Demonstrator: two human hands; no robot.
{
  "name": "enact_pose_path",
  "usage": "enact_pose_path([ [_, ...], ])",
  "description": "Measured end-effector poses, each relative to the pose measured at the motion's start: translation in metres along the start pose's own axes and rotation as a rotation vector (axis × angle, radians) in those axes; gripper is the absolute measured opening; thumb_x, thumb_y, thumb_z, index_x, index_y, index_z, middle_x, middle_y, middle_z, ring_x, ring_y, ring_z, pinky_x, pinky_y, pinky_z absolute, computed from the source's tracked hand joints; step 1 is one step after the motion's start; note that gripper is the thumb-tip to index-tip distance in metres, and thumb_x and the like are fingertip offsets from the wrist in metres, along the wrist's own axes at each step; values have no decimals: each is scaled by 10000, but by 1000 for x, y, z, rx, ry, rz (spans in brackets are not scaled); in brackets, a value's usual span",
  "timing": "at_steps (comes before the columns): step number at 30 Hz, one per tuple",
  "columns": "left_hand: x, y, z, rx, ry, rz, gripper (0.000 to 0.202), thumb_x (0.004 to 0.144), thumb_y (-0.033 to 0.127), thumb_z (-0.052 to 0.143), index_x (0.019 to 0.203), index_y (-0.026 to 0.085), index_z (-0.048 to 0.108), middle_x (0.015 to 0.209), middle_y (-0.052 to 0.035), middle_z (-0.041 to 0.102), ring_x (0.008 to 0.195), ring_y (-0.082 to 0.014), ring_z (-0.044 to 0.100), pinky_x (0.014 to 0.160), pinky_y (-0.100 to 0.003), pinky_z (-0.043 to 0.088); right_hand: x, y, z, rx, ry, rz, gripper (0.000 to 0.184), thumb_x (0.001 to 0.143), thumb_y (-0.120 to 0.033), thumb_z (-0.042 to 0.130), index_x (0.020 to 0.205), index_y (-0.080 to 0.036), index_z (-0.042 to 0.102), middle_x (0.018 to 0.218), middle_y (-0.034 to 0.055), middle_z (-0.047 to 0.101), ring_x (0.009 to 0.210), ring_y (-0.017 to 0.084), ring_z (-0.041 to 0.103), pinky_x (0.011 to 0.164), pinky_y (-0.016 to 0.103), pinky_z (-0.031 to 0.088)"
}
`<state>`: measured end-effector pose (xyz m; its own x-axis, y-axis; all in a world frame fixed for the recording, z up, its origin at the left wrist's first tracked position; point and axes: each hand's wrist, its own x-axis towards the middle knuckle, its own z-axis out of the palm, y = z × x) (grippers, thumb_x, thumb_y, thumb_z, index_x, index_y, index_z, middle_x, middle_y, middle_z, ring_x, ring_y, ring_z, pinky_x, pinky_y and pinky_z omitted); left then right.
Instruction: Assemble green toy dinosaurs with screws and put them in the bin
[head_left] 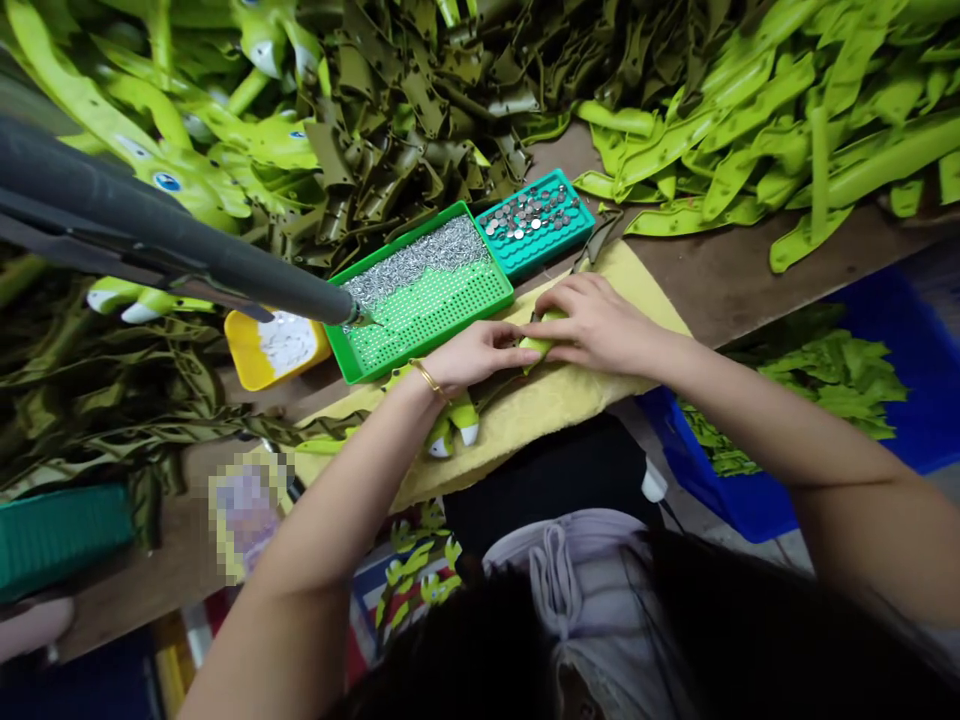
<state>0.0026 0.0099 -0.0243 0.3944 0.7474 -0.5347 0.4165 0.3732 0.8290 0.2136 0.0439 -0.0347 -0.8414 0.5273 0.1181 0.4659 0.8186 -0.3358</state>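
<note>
Left hand (480,357), right hand (600,325) holding green piece (541,345)

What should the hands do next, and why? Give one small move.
Probably lift the right hand to the teal tray for a metal disc, left hand pinning the lime-green plastic piece: both hands press it on the yellow cloth, with no fastener visible.

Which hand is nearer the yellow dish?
Left. The left hand lies right of the yellow dish; the right hand sits farther right, beyond it. Both hold a green piece.
</note>
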Motion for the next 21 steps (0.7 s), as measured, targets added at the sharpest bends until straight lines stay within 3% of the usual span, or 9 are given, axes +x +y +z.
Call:
enact_pose_path([
  [2,0,0,2,4,30,-2,516,642,529,756,965,135,676,831,-37,672,737,-175,594,710,-317,470,-2,-3,-2,47,20,5,359,875,-351,607,1227,-292,647,1195,91,602,1164,290,466,1019,509,350],
  [4,-3,2,3,19,65,13,468,648,519,745,908,139,661,806,-27,651,708,-165,572,681,-304,454,-7,-8,-4,143,158,105,336,861,-387,626,1171,-263,669,1171,92,611,1158,291,484,1031,513,355],
  [6,-8,5,5,38,100,38,434,669,510,728,879,140,644,802,-19,634,704,-159,558,665,-291,441,-13,-15,-3,335,403,362,357,862,-477,604,1108,-228,671,1082,90,630,1075,262,535,983,472,414],
  [8,-12,10,5,73,147,69,427,687,501,716,886,132,636,819,-21,628,725,-161,552,668,-284,437,-16,-22,4,664,542,626,439,846,-593,566,1012,-198,662,900,65,636,895,206,579,848,392,488],
  [10,-15,14,7,108,190,104,458,693,503,714,929,119,635,858,-33,633,765,-170,552,693,-286,443,-14,-28,14,1047,482,733,502,809,-666,561,900,-180,649,734,25,598,734,154,568,723,321,501],
  [13,-14,17,9,140,213,141,507,688,519,724,975,110,640,898,-43,643,801,-179,552,727,-292,448,-8,-38,29,1374,413,694,497,706,-659,684,719,-167,611,569,-32,489,604,103,505,617,256,460],
  [17,-13,14,11,89,189,132,477,686,513,741,938,118,649,852,-25,635,756,-156,539,705,-279,430,-5,-45,38,1440,593,724,481,648,-597,765,606,-178,534,494,-69,391,532,64,419,509,210,368],
  [21,-17,8,2,48,147,85,454,655,503,770,882,141,613,823,-4,598,711,-129,519,665,-266,423,-9,-32,28,1365,443,760,499,635,-617,764,624,-174,534,509,-63,452,471,41,385,420,197,290],
])
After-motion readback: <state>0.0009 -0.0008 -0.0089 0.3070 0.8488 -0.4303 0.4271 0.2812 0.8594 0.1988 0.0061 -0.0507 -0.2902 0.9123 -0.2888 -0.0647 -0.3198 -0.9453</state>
